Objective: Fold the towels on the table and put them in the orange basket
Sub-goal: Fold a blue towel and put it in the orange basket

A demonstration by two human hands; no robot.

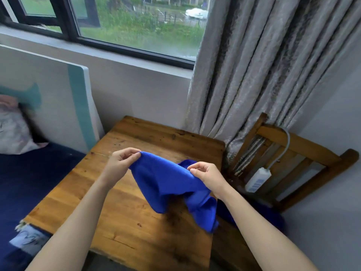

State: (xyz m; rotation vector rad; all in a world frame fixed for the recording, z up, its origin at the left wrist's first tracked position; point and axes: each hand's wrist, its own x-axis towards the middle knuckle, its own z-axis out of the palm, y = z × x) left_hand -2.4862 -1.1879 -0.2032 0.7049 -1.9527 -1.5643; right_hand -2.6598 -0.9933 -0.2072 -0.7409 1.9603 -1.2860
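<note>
- Hanging above the wooden counter (125,212), a blue towel (166,184) is held up in the air by 2 bare hands.
- The towel's upper edge is stretched between the hands, and the rest droops in loose folds toward the counter's right side.
- It cannot be told whether the lowest fold touches the wood.
- The left hand (120,163) is raised over the middle of the counter; its fingers (128,153) are curled and, with the thumb, are pinched together on the towel's left corner.
- The right hand (205,176) is held a little lower and to the right; its thumb and fingertips are likewise clamped on the towel's top edge, with the remaining fingers curled.
- A small bunch of the towel is seen just behind the right hand.
- Both forearms are bare and are extended from the bottom of the view.
- A patch of further blue cloth (273,218) is seen below the right forearm, beyond the counter's right edge; it is too blurred to be identified.
- A wooden chair (304,153) is placed just beside the counter on the right, and a white power strip (257,179) with a grey cable is hung against its back.
- A grey patterned curtain (263,65) is draped behind the chair, beside a dark-framed window (136,26).
- A bed (29,182) with dark blue bedding is set against the counter's left side, with a pale pillow (13,132) at its head.
</note>
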